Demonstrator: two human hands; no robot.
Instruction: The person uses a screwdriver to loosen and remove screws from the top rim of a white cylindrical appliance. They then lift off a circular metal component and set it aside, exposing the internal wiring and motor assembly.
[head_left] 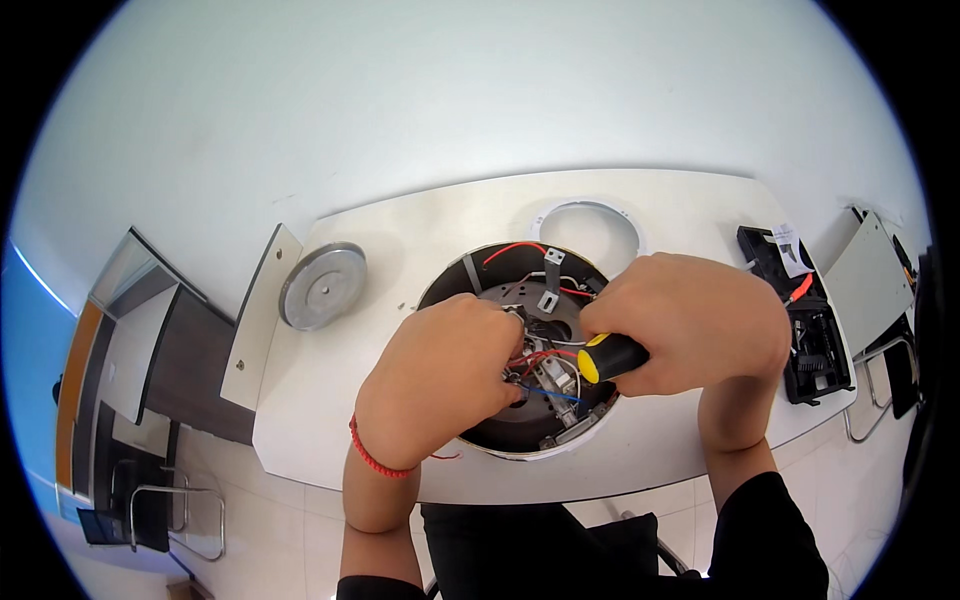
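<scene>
An open round appliance housing (440, 288) with a dark inside sits on the table, full of red, white and blue wires and metal parts. My right hand (690, 318) is closed round a screwdriver (617, 357) with a black and yellow handle, held over the housing's right side; its tip is lost among the parts. My left hand (440, 360) reaches in from the left, fingers pinched at the wires and a metal part; what exactly they grip is hidden. Inside the far wall stands a bent metal bracket (553, 280), near a loose red wire end.
On the white table (350, 420), a round metal disc (323, 287) lies at the left and a white ring (632, 222) at the back. A black tool case (822, 365) lies open at the right edge. Chairs (180, 490) stand beyond the table on both sides.
</scene>
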